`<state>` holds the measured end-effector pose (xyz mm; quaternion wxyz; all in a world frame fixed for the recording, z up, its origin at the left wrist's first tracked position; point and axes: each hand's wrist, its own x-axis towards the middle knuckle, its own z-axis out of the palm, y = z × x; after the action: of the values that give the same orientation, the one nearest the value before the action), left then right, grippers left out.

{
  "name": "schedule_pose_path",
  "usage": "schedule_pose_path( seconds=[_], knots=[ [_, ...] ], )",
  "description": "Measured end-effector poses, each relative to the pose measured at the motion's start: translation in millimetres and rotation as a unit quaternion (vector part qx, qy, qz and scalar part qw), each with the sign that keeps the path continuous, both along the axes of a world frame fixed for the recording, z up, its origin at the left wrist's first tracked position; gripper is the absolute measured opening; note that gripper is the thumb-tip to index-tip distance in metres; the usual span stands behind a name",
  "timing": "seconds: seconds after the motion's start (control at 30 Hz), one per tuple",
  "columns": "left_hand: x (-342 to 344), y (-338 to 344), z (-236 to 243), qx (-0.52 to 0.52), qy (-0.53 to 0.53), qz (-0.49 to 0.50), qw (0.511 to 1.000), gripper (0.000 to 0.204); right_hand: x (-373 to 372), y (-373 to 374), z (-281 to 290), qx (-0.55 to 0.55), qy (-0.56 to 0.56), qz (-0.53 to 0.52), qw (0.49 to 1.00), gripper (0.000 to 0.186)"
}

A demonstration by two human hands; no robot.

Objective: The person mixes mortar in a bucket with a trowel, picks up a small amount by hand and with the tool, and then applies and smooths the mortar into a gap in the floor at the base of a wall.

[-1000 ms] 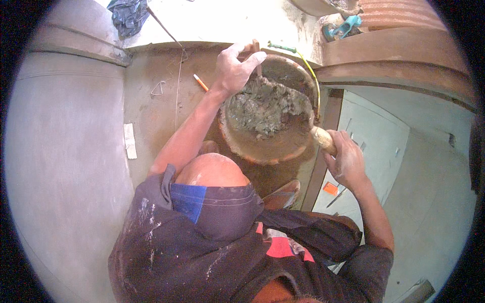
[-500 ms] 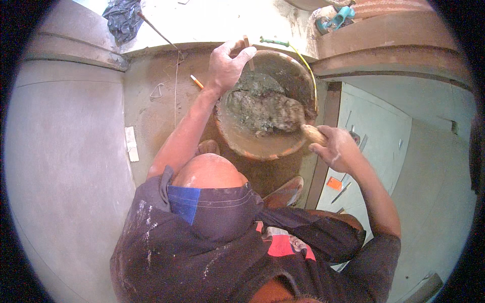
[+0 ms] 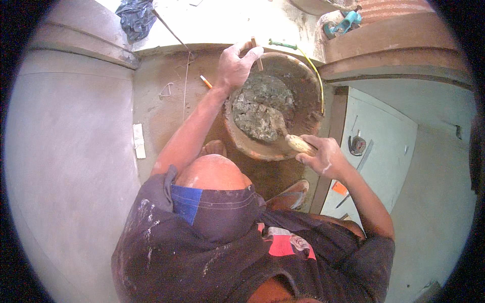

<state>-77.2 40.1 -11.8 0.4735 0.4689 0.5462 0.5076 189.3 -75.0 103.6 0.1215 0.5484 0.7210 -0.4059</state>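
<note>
A round bucket (image 3: 241, 145) with a worn rim holds wet grey mortar (image 3: 268, 96). My right hand (image 3: 326, 157) is closed round the pale wooden handle of a trowel (image 3: 301, 145), whose mortar-smeared blade lies in the mix near the bucket's front right side. At the far left of the rim, my left hand (image 3: 235, 67) is closed on a narrow brown strip (image 3: 257, 53) that looks like wood. The strip stands at the rim, its lower end reaching over the inside of the bucket.
A yellow cord with a green handle (image 3: 283, 44) hangs along the bucket's right rim. White cabinet surface (image 3: 384, 121) at right carries a tape measure (image 3: 357, 145) and an orange piece (image 3: 339, 188). Black plastic bag (image 3: 136, 19) and teal tool (image 3: 345, 22) lie at the back.
The trowel has swept left through the mortar, pulling my right hand a little left and nearer. My left hand keeps its place at the rim. The whole view has shifted slightly.
</note>
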Motion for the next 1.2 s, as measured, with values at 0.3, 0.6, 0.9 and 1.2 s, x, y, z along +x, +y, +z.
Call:
schedule_pose_path(
  seconds=[0.3,0.6,0.9,1.2],
  knots=[
    [7,1,6,-0.008,-0.128,0.032,0.991,0.035,-2,-17,3,-0.021,0.015,-0.022,0.999,0.048],
    [-19,-4,28,0.062,-0.034,0.084,0.994,0.032,38,-13,21,-0.143,0.126,-0.157,0.969,0.047],
    [-34,-17,33,-0.03,-0.021,0.017,0.999,0.024,71,-14,46,-0.089,0.134,-0.232,0.959,0.051],
    [2,-31,40,-0.104,-0.128,-0.063,0.984,0.023,71,-28,47,0.096,0.202,-0.226,0.948,0.047]
  ],
)
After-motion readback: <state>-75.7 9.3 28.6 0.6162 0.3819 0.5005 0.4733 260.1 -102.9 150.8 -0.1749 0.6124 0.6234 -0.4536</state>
